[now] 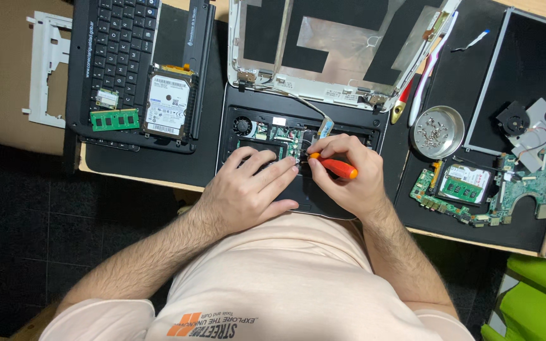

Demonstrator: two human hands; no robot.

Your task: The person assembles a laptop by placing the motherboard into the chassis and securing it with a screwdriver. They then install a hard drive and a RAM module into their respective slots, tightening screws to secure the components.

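Right hand [349, 180] grips orange-handled screwdriver [336, 167], tip inside opened black laptop base [361, 126] | left hand [254, 189] rests flat, fingers spread, bracing that base | I'd keep the driver upright, press steadily, turn slowly.

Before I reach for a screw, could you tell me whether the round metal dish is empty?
Not empty. The dish holds a small heap of silvery screws near its middle, right of the opened laptop.

R hand [349, 180] grips orange screwdriver [336, 167] over open laptop base [238, 101]; L hand [254, 189] flat beside.
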